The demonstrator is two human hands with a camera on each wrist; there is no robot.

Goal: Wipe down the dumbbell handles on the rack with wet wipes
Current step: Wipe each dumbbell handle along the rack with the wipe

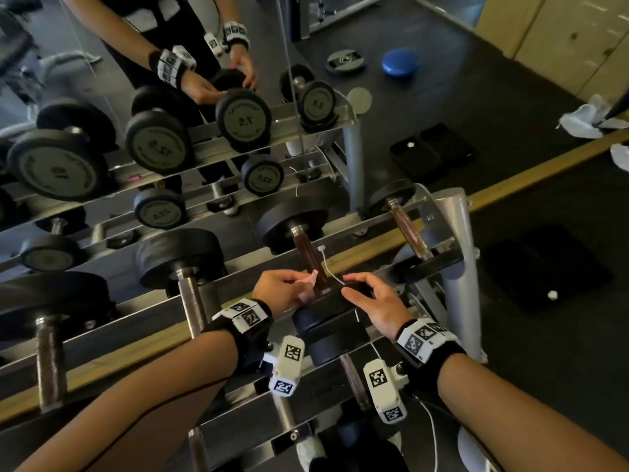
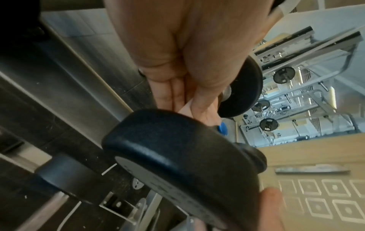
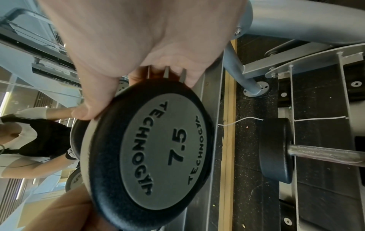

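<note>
On the top tier of the rack (image 1: 143,349) lies a black 7.5 dumbbell (image 1: 326,310) with a brownish handle (image 1: 306,253). My left hand (image 1: 282,289) pinches a pale wet wipe (image 1: 308,281) against the near end of that handle. In the left wrist view the wipe (image 2: 185,109) shows between my fingers (image 2: 169,93), just above the dumbbell's head (image 2: 177,148). My right hand (image 1: 374,301) grips the near head from the right. The right wrist view shows my thumb (image 3: 88,109) and fingers around the rim of the head marked 7.5 (image 3: 164,156).
Other dumbbells lie to the left (image 1: 192,298) and right (image 1: 408,233) on the same tier. A mirror (image 1: 102,63) behind the rack reflects it. A grey upright post (image 1: 459,253) stands at right. A blue disc (image 1: 400,63), a weight plate (image 1: 345,61) and black mats (image 1: 541,264) lie on the floor.
</note>
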